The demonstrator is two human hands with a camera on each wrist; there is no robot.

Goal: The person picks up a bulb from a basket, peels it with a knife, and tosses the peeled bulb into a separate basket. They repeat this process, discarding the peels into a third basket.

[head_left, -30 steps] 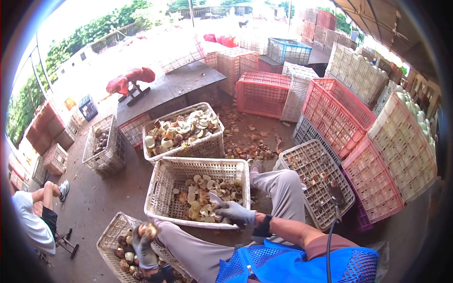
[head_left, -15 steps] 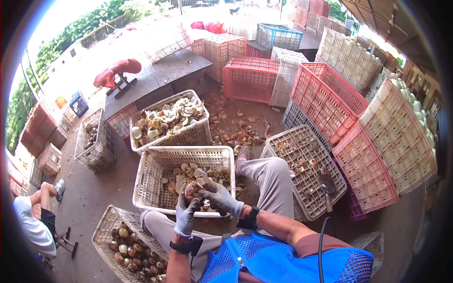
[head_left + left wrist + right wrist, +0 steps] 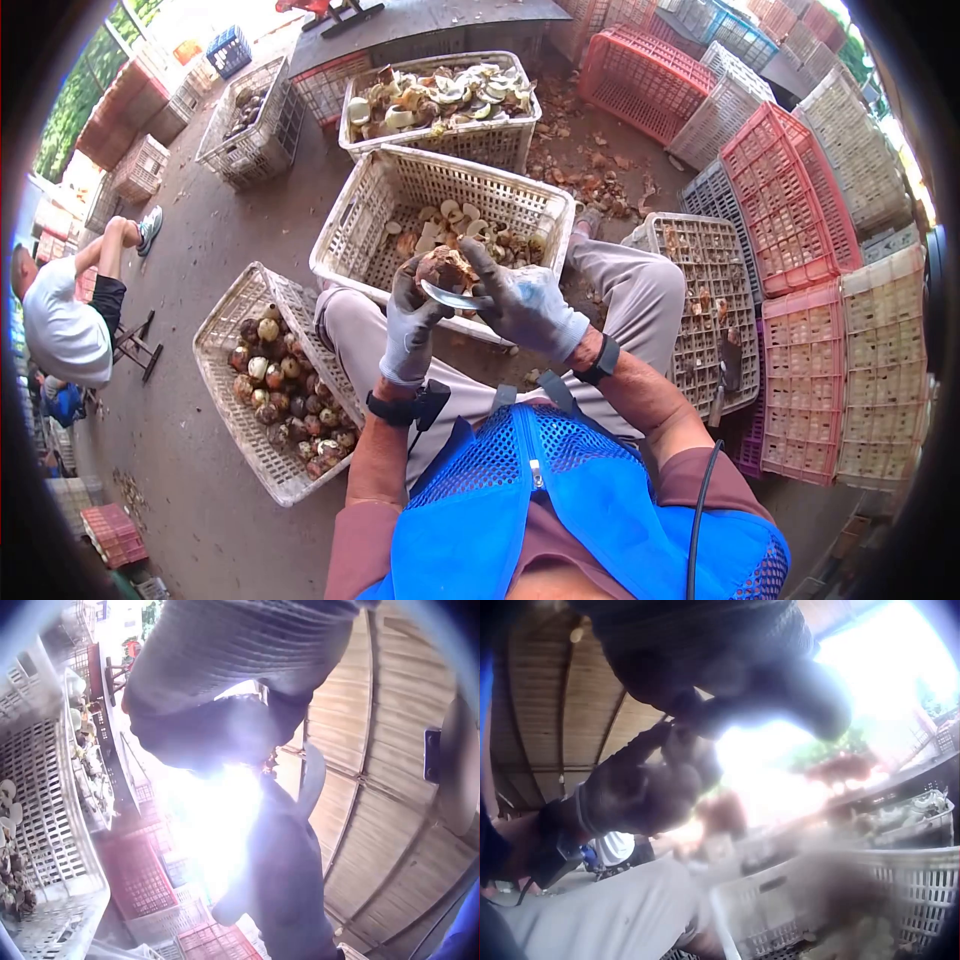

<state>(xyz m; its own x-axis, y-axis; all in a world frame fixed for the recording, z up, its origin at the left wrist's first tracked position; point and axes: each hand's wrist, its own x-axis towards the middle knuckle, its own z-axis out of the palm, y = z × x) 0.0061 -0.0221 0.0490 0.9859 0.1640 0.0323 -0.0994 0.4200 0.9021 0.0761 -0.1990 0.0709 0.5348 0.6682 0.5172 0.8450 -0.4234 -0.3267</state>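
Between both gloved hands is a round, brown, rough-skinned piece of produce (image 3: pixel 446 268), paler on its upper side. My left hand (image 3: pixel 408 328) grips it from the left. My right hand (image 3: pixel 530 310) holds a knife, its curved blade (image 3: pixel 455 298) lying across the near side of the piece; the handle is hidden in the glove. In the left wrist view the blade (image 3: pixel 311 780) sticks up beside the right glove. Both hands are over the near edge of a white crate (image 3: pixel 345 235) holding pale cut pieces (image 3: pixel 455 218). Glare and blur hide the piece in the wrist views.
At lower left, a tilted white crate (image 3: pixel 225 355) holds several whole brown bulbs (image 3: pixel 285 385). Behind the middle crate stands another full of peelings (image 3: pixel 440 98). An upturned crate (image 3: pixel 700 280) bears a trowel-like tool (image 3: pixel 730 365). Stacked crates (image 3: pixel 790 200) line the right; a seated person (image 3: pixel 70 320) is left.
The left hand came up from the lower-left crate with a round brown piece and met the right hand at the knife. Both hands are now nearer my body, and the head view has tilted down.
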